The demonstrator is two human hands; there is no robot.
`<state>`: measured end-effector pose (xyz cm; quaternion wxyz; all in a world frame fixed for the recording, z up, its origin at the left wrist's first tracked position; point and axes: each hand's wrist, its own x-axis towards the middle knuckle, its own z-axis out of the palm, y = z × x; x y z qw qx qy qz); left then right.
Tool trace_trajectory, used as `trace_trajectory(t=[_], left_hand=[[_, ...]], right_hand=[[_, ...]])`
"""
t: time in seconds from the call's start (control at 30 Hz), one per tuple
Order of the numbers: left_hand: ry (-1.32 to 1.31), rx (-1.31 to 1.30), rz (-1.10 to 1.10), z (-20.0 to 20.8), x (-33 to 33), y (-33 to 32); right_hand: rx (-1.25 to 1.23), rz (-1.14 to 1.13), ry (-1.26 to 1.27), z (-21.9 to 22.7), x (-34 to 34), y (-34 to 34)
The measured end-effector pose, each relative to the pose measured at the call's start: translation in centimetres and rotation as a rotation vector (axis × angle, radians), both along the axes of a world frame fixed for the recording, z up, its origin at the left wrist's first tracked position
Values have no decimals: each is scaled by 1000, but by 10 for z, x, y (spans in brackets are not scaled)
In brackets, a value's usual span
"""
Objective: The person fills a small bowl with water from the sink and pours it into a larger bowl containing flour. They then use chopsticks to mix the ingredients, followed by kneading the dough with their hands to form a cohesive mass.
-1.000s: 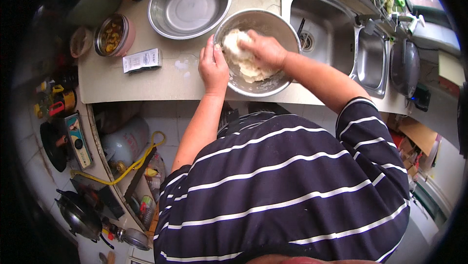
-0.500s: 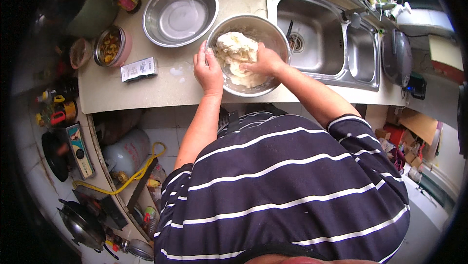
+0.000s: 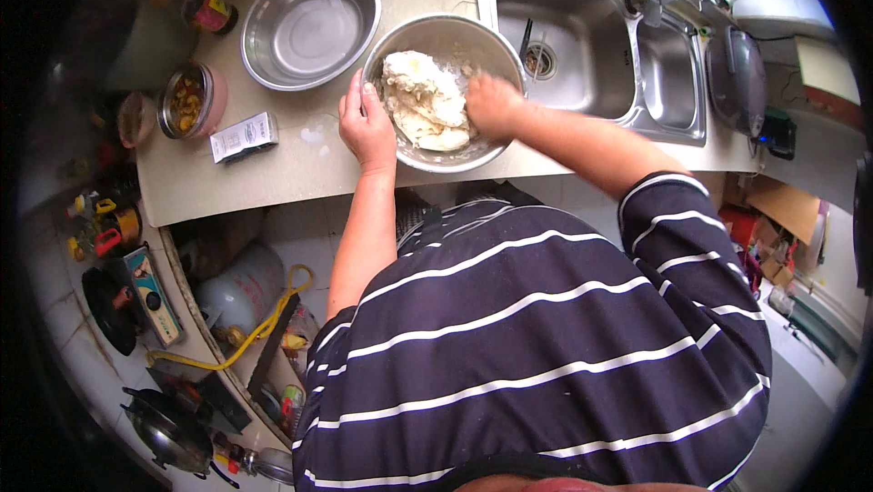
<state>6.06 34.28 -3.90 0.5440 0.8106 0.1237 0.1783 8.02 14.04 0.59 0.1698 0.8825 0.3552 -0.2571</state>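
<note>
A steel mixing bowl (image 3: 493, 154) stands near the counter's front edge. Pale, lumpy dough (image 3: 423, 92) is heaped in its left and middle part. My left hand (image 3: 367, 133) grips the bowl's left side, thumb up at the rim and fingers along the outer wall. Inside the bowl, at the dough's right edge, my right hand (image 3: 494, 107) is curled like a fist and somewhat blurred. What its fingers hold, if anything, is hidden.
A wide steel basin (image 3: 264, 55) stands behind left, near a small box (image 3: 244, 137) and a pink-sided container of food (image 3: 211, 101). A dark bottle (image 3: 209, 12) is further back. To the right lies a double sink (image 3: 582, 46).
My right hand has drawn back from the dough toward the bowl's right wall and curled up. The dough sits further left in the bowl. My left hand keeps its grip.
</note>
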Motion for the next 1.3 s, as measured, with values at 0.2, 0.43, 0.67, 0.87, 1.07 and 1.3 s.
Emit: trace_trajectory(t=[0.2,0.43,0.67,0.87,1.07,1.3], left_hand=[[52,-76,13,-1,-2,0],[43,-376,27,6,-36,-9],[833,-971,-311,70,-109,15],[1228,-592,-1040,96,-83,66],[444,-271,-654,87,62,123],[501,678,-267,-34,208,117]], right_hand=[[166,-369,520,-2,-8,17],[508,-758,128,-20,44,3],[903,-382,520,-37,41,57],[963,-354,139,11,-8,44],[829,-256,-112,7,-52,43],[781,-310,-65,0,-49,42]])
